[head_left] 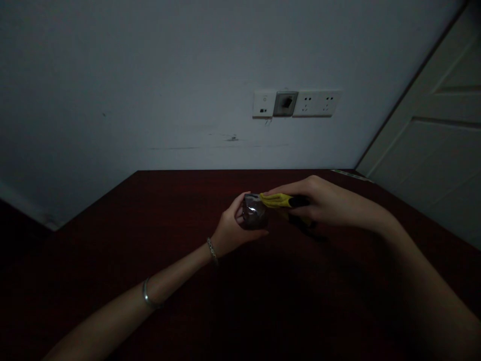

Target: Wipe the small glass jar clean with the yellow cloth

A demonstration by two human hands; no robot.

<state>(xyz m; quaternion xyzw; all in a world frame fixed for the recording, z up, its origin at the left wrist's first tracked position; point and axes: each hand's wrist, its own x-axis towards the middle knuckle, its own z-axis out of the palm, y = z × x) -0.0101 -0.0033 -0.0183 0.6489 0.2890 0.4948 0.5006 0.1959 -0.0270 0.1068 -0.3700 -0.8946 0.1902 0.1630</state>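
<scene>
My left hand is closed around a small dark shiny object, held just above the dark red table. My right hand grips a yellow and black tool whose yellow end touches the top of the shiny object. Both hands meet over the middle of the table. What the shiny object is stays unclear in the dim light. Two bracelets sit on my left forearm and wrist.
A white wall rises behind the table, with a row of sockets and a switch plate. A white door stands at the right. The table's far edge runs along the wall.
</scene>
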